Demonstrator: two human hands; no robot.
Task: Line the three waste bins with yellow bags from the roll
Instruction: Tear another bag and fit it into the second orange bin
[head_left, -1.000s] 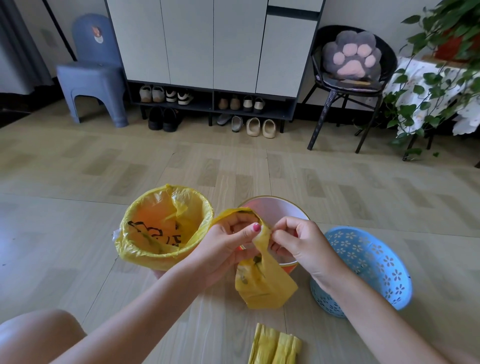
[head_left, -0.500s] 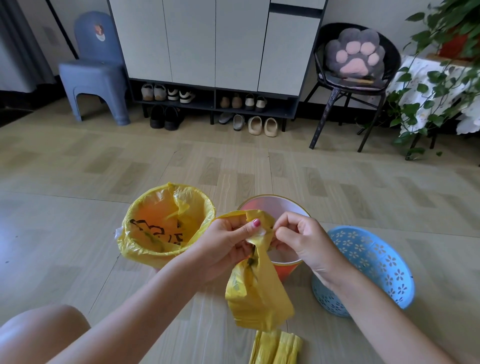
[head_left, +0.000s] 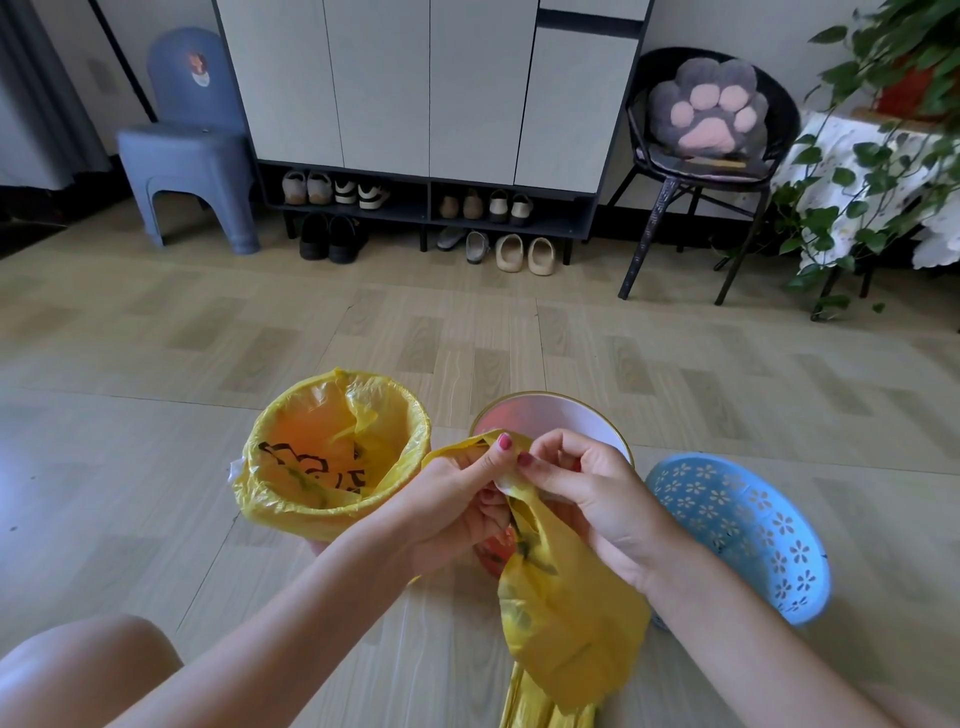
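Yellow bag (head_left: 566, 623), loose and crumpled, hangs from a person's two hands above a wooden floor (head_left: 156, 441). The left hand (head_left: 457, 499) pinches the bag's top edge between thumb and curled fingers. The right hand (head_left: 587, 483) pinches the same edge just beside it, so the thumbs nearly meet over the plastic. The bag's lower part droops down onto a folded roll of yellow bags (head_left: 545, 712) lying on the floor at the near edge of view.

Three bins stand in a row on the floor beyond the hands. The left bin (head_left: 332, 457) already wears a yellow liner folded over its rim, with dark printing visible inside. The middle bin (head_left: 561, 415), pale inside with an orange outer wall, is unlined and sits directly behind the held bag. The blue bin (head_left: 737, 530), perforated with flower shapes, is at the right, tilted and unlined.

Farther back are a shoe cabinet (head_left: 431, 104) with shoes beneath, a blue plastic chair (head_left: 187, 145), a black chair holding a paw-shaped cushion (head_left: 709, 106), and a leafy plant (head_left: 872, 171).
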